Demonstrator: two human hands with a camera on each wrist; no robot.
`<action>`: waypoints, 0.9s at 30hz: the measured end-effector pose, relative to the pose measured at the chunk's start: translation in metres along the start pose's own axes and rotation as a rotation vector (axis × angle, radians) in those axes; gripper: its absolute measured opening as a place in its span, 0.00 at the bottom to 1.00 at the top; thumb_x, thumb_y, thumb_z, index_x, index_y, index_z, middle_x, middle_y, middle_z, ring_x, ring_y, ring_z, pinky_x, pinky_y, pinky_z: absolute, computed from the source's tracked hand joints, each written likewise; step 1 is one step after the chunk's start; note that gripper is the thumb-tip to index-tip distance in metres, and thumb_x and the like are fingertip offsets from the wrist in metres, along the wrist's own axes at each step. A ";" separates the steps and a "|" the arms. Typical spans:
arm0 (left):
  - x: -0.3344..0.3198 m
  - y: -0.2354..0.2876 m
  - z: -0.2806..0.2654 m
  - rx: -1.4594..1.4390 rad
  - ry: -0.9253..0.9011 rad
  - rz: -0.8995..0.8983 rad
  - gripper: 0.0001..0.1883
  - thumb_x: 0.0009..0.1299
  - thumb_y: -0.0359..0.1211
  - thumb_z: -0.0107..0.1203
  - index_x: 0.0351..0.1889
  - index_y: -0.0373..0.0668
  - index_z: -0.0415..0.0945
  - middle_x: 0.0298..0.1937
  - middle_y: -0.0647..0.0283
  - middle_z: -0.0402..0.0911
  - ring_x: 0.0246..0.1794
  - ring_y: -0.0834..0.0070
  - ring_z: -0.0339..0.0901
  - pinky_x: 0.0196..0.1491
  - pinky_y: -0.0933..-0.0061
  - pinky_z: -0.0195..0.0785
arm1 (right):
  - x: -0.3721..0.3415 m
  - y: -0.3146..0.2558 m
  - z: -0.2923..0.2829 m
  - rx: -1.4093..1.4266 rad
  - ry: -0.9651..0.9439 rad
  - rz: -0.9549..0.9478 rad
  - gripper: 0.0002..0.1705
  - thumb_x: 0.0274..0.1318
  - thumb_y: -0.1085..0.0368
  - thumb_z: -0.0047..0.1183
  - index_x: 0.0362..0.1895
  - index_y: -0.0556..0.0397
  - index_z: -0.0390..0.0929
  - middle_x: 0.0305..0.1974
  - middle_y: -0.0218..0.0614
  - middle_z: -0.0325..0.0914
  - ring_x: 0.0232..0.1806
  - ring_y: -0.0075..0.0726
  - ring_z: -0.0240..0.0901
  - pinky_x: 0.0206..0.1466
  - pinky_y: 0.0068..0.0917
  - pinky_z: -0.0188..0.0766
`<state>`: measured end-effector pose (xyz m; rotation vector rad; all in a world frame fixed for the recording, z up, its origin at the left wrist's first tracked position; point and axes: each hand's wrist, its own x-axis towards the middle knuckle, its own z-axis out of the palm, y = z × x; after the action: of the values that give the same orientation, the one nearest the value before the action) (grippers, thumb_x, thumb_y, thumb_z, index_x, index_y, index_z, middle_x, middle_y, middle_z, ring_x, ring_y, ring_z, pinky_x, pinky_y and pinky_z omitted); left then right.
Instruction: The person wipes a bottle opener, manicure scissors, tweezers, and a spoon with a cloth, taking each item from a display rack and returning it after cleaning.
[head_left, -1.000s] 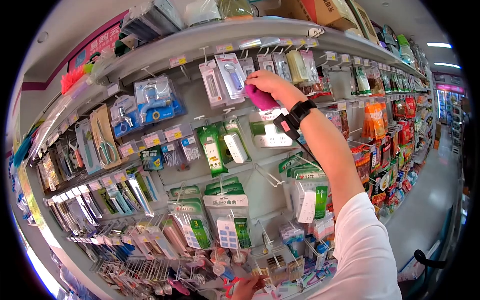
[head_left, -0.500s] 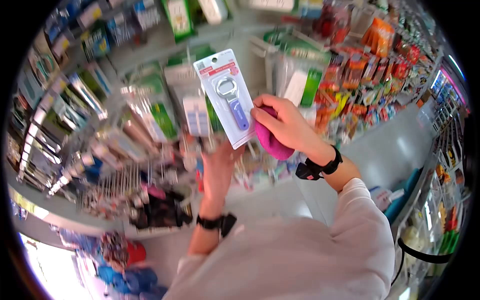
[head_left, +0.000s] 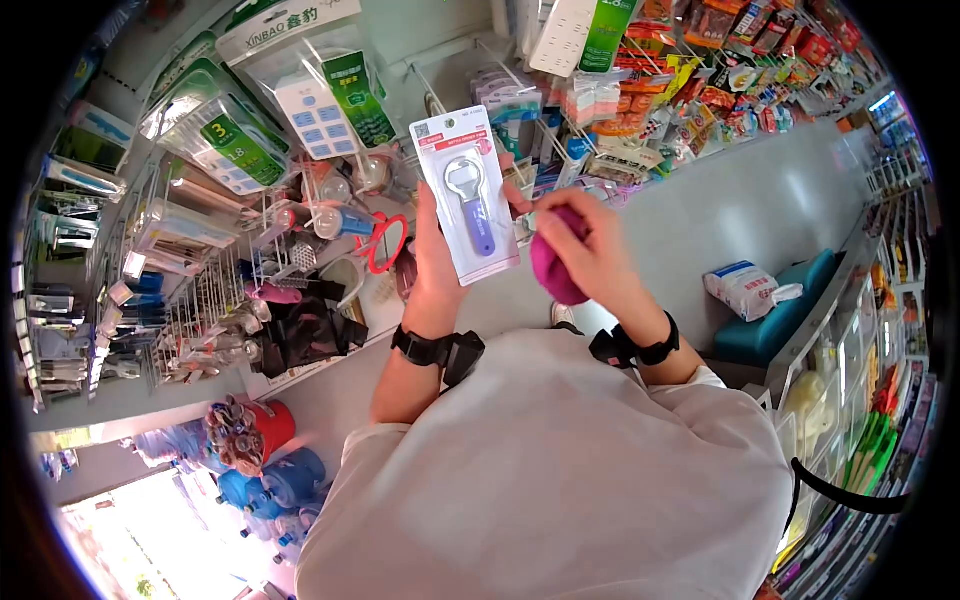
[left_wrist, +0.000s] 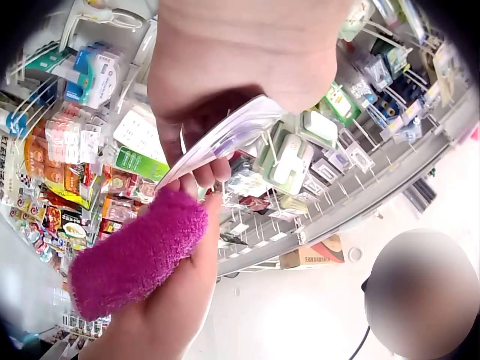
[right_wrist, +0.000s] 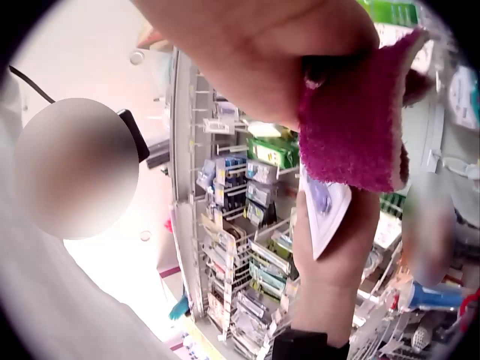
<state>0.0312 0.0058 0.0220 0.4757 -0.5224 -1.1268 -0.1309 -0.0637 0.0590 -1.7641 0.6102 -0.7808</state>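
In the head view a bottle opener with a purple handle and metal ring head sits in a white carded blister pack. My left hand grips this pack from behind, thumb along its left edge and fingertips at the right edge. The left wrist view shows the pack nearly edge-on in the palm. Just right of the pack, my right hand holds a folded magenta fluffy cloth. Its fingertips are close to the pack's right edge. In the right wrist view the cloth overlaps the pack's upper part.
Packaged power strips hang on hooks ahead. Kitchen tools on wire prongs stick out at the left. Snack packets fill the far right shelf. A red bucket and a teal stool stand on the floor.
My right hand has brought the packed bottle opener down from the upper hooks to chest height. My left hand has risen and taken the pack; the right hand keeps the cloth. The view has tilted down.
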 end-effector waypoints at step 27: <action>0.038 -0.149 0.091 0.032 0.058 -0.013 0.36 0.76 0.59 0.25 0.68 0.41 0.61 0.61 0.52 0.72 0.58 0.61 0.72 0.59 0.62 0.66 | 0.004 0.068 -0.130 -0.346 -0.158 -0.882 0.18 0.41 0.71 0.57 0.42 0.52 0.81 0.46 0.34 0.74 0.41 0.39 0.69 0.44 0.32 0.70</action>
<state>-0.1190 -0.0911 0.0095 0.5386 -0.4877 -1.1147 -0.2290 -0.1673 0.0246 -2.4155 -0.2002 -1.1467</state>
